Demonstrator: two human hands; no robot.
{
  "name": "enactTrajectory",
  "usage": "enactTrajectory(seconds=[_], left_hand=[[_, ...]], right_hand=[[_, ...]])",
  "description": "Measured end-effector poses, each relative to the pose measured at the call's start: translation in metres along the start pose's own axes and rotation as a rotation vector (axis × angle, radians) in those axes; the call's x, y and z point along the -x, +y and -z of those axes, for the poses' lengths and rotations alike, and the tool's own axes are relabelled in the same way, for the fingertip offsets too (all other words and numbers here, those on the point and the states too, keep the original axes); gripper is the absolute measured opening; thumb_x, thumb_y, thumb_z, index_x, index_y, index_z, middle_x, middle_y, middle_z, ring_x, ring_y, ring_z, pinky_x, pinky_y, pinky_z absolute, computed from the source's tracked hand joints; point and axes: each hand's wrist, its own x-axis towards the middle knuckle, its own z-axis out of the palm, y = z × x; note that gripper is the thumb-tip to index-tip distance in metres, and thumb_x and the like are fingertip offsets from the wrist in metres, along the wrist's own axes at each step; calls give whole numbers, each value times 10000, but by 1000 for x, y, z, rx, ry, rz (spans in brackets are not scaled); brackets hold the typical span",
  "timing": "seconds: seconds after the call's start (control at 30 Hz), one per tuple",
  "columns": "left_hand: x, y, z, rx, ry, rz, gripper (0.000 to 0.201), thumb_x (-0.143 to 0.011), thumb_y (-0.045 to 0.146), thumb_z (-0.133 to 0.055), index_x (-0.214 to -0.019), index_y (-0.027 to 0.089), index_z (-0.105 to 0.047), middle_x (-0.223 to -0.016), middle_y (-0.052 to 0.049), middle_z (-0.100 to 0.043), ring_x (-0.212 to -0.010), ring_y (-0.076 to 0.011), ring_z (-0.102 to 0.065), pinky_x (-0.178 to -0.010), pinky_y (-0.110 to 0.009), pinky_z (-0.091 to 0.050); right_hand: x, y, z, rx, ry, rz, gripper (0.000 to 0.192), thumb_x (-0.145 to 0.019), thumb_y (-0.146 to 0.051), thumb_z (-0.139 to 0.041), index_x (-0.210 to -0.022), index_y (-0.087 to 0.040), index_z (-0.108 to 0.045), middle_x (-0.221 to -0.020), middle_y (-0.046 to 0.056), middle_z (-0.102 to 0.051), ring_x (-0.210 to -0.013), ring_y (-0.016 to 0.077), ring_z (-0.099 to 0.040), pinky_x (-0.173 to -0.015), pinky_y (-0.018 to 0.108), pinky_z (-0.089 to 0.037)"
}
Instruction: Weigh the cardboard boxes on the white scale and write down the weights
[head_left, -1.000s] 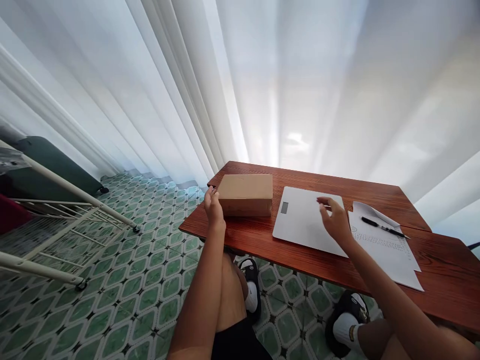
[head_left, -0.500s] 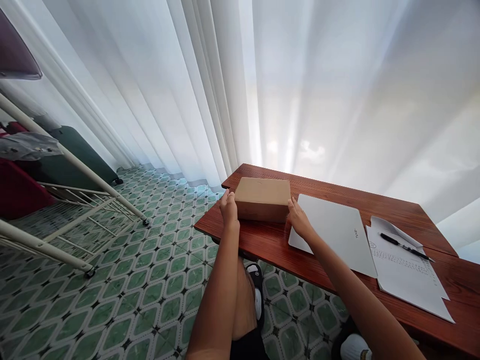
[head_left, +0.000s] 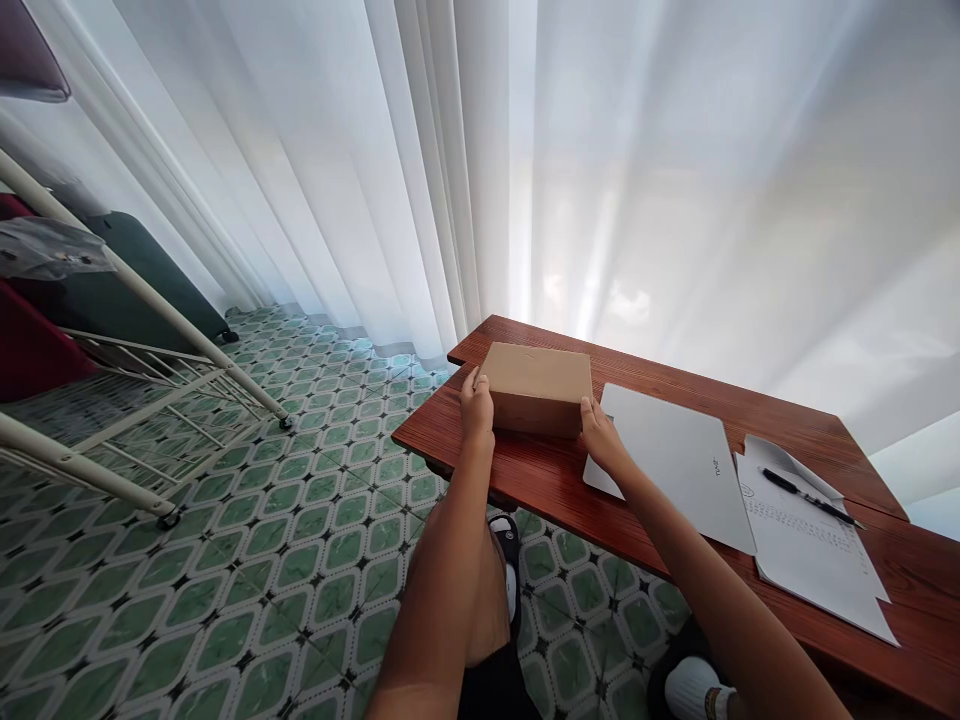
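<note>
A brown cardboard box (head_left: 537,385) lies at the left end of a reddish wooden table (head_left: 540,480). My left hand (head_left: 477,408) presses against the box's left end, and my right hand (head_left: 600,438) presses against its right end, so the box is held between both hands. Just right of the box lies a flat white scale (head_left: 671,462), partly under my right hand.
Right of the scale lie white paper sheets (head_left: 814,545) with a black pen (head_left: 802,496) on top. White curtains (head_left: 525,170) hang behind the table. A white metal rack (head_left: 127,390) stands on the green tiled floor (head_left: 247,560) at left. My knees and shoes show below the table.
My right hand left the scale and moved left to the box's right end. My left hand stayed at the box's left end. The view shifted slightly right.
</note>
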Motion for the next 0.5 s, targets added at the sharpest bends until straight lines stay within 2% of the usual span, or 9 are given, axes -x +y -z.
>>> enactTrajectory(seconds=[0.23,0.5], left_hand=[[0,-2,0,3,-2,-23,425,-936,338,-498,-1332,211,-588,-1488,-104,-525,-1414,-289,-452,-1185,-419,-373],[5,1,-5,7,32,-68,418,-939,323,-474,-1324,215,-594,-1473,-95,-541,-1400,-278,-469,-1171,-406,-393]], right_hand=[[1,-8,-1,15,40,-39,657,-986,-593,-243,-1490,-228,-454,-1514,94,-498,-1439,309,-394,-1182,538,-306],[2,-9,-1,-13,60,-6,633,-987,-558,-249,-1435,-200,-516,-1434,120,-570,-1358,338,-487,-1136,556,-367]])
